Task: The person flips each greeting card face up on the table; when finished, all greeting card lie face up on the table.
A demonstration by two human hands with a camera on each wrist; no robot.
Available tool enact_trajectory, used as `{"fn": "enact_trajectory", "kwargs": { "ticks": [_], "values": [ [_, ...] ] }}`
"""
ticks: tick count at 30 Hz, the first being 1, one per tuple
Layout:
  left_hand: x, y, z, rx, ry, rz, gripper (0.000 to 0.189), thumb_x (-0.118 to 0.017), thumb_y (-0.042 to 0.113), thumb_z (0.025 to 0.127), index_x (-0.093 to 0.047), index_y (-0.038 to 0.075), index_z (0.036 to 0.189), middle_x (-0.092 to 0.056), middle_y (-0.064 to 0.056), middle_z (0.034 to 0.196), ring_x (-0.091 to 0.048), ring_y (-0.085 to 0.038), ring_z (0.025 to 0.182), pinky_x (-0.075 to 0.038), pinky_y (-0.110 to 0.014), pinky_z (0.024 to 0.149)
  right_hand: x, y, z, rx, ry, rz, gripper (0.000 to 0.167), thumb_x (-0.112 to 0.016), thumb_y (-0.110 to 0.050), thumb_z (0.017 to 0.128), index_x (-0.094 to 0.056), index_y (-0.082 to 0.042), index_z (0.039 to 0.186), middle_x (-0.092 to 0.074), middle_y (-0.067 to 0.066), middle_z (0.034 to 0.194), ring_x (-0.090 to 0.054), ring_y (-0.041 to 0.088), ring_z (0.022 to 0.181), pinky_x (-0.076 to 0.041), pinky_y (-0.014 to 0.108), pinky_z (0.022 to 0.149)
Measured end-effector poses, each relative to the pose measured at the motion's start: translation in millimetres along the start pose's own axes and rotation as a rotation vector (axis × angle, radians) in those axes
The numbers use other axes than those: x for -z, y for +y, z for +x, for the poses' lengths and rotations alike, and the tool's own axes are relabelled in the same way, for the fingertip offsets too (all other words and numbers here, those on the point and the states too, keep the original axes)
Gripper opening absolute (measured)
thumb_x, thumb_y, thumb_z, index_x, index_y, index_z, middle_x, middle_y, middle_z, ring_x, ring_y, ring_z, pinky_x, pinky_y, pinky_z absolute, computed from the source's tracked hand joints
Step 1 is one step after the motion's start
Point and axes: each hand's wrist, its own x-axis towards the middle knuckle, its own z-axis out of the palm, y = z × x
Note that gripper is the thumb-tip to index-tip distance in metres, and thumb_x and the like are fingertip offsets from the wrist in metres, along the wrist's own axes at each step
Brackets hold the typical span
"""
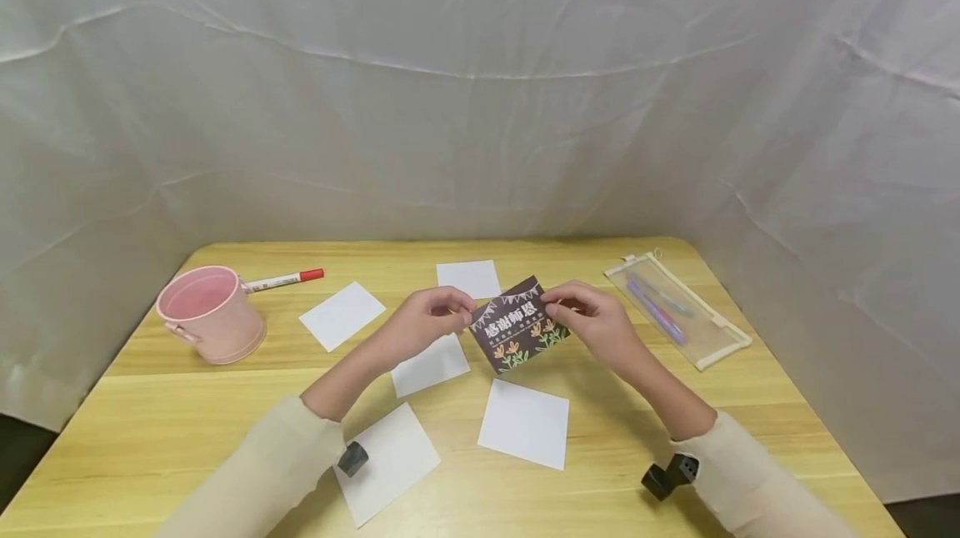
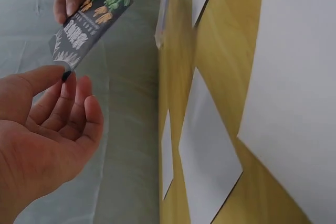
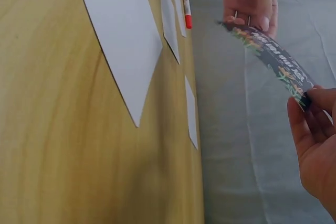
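Observation:
Both hands hold up a dark greeting card [image 1: 517,326] printed with white Chinese characters, bunting and orange flowers. At its left edge, my left hand [image 1: 427,321] pinches a corner between thumb and fingertips; the left wrist view shows this left hand [image 2: 52,124] with its other fingers loosely bent. My right hand [image 1: 596,321] pinches the card's opposite upper edge. In the right wrist view the card [image 3: 278,59] is slightly bowed between the two hands, raised above the table. Blank white cards lie beneath, among them one card [image 1: 525,424] just below the held card.
Several more white cards, such as one [image 1: 342,316] at left and one [image 1: 468,278] at the back, lie on the wooden table [image 1: 247,438]. A pink bucket [image 1: 225,321] and a red-capped marker [image 1: 285,281] stand left. A zip pouch [image 1: 678,309] with pens lies right.

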Motion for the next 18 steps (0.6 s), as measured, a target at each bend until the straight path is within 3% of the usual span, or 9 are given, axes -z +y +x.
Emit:
{"fn": "enact_trajectory", "kwargs": {
  "ticks": [3, 7, 9, 14, 18],
  "values": [
    [-2.1, -3.2, 1.4, 0.002, -0.001, -0.005, 0.018, -0.065, 0.014, 0.096, -0.07, 0.01, 0.112, -0.069, -0.01, 0.101, -0.067, -0.031, 0.096, -0.05, -0.058, 0.094, 1, 2, -1.7, -0.022, -0.008, 0.03, 0.03, -0.07, -0.015, 0.096, -0.067, -0.009, 0.125, -0.067, 0.013, 0.11, -0.068, 0.015, 0.088, -0.059, 0.026, 0.075],
    [-4.3, -5.6, 6.2, 0.001, -0.021, 0.008, 0.018, -0.064, 0.013, 0.096, -0.071, 0.01, 0.113, -0.069, -0.009, 0.102, -0.067, -0.04, 0.1, -0.052, -0.057, 0.093, 3, 4, -1.1, -0.035, -0.048, 0.078, 0.056, -0.069, -0.015, 0.096, -0.049, -0.018, 0.147, -0.064, 0.015, 0.117, -0.068, 0.013, 0.087, -0.056, 0.025, 0.067],
    [-6.4, -6.7, 11.5, 0.003, -0.038, 0.01, 0.018, -0.063, 0.012, 0.097, -0.071, 0.009, 0.112, -0.068, -0.009, 0.102, -0.067, -0.041, 0.1, -0.054, -0.055, 0.093, 5, 7, 1.2, -0.035, -0.065, 0.076, 0.062, -0.069, -0.015, 0.096, -0.043, -0.022, 0.152, -0.063, 0.015, 0.119, -0.069, 0.015, 0.089, -0.056, 0.025, 0.068],
    [-14.8, -9.3, 31.7, 0.025, -0.08, 0.016, 0.014, -0.063, 0.012, 0.097, -0.071, 0.009, 0.108, -0.067, -0.01, 0.099, -0.068, -0.043, 0.098, -0.058, -0.049, 0.089, 10, 22, 9.3, -0.045, -0.056, -0.045, 0.05, -0.068, -0.018, 0.097, -0.054, -0.018, 0.144, -0.063, 0.015, 0.116, -0.069, 0.021, 0.091, -0.059, 0.03, 0.073],
    [-19.1, -10.8, 47.6, 0.013, -0.083, 0.121, 0.014, -0.063, 0.014, 0.097, -0.072, 0.012, 0.107, -0.067, -0.006, 0.099, -0.068, -0.032, 0.093, -0.058, -0.04, 0.082, 14, 34, 17.1, -0.095, -0.042, -0.086, 0.038, -0.068, -0.016, 0.096, -0.063, -0.013, 0.134, -0.064, 0.016, 0.112, -0.068, 0.021, 0.086, -0.059, 0.032, 0.069]
  ]
}}
